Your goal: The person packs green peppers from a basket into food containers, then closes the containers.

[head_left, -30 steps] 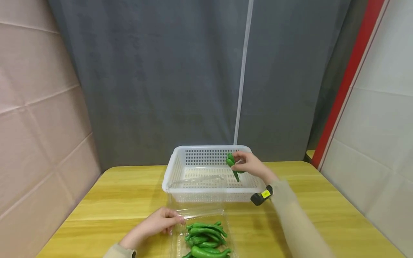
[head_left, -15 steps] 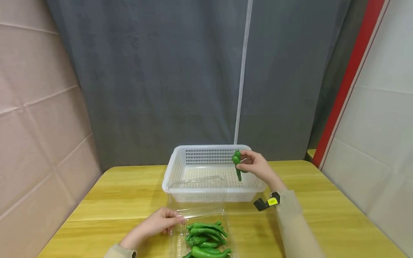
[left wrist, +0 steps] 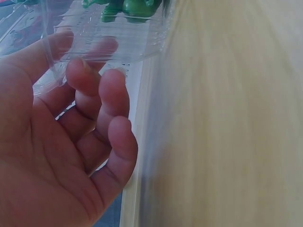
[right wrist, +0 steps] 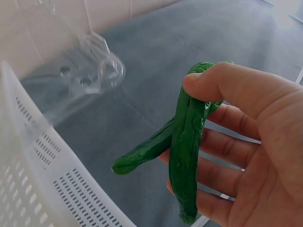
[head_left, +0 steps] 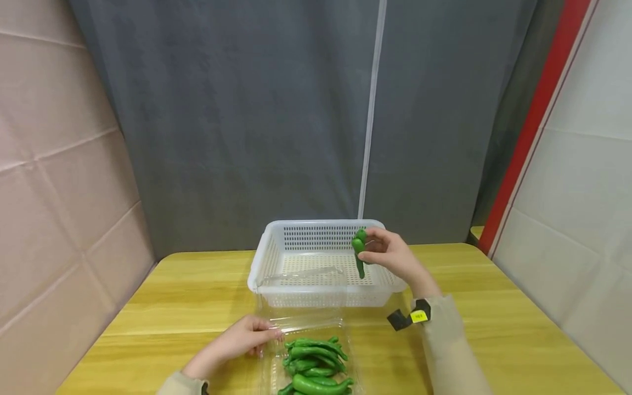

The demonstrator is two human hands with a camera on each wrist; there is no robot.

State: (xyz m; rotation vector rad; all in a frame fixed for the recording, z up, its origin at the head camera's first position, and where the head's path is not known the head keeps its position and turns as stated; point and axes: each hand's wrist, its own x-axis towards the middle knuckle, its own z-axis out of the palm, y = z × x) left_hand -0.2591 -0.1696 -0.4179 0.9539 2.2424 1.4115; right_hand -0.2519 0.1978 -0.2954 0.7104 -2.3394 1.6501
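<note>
My right hand (head_left: pixel 390 257) is over the right side of a white perforated basket (head_left: pixel 286 291). Between its thumb and fingers it pinches two green peppers (right wrist: pixel 184 151), crossed over each other. At the front, a clear plastic clamshell box (head_left: pixel 353 362) lies with its lid up against the basket's front. Several green peppers (head_left: pixel 316 356) are piled inside the box. My left hand (head_left: pixel 244 337) holds the box's left edge near the hinge. In the left wrist view its thumb and index finger are at the clear plastic, and the other fingers are loosely bent.
The basket and box share a yellow wood-grain table (head_left: pixel 197 296). A dark grey curtain (head_left: pixel 247 126) hangs behind it. Pale cloth-like walls (head_left: pixel 64 181) flank both sides, with a red strip (head_left: pixel 528 137) along the right one.
My right hand has shifted slightly right with the two peppers, then hovered at nearly the same place over the basket. My left hand and the piled peppers have stayed put.
</note>
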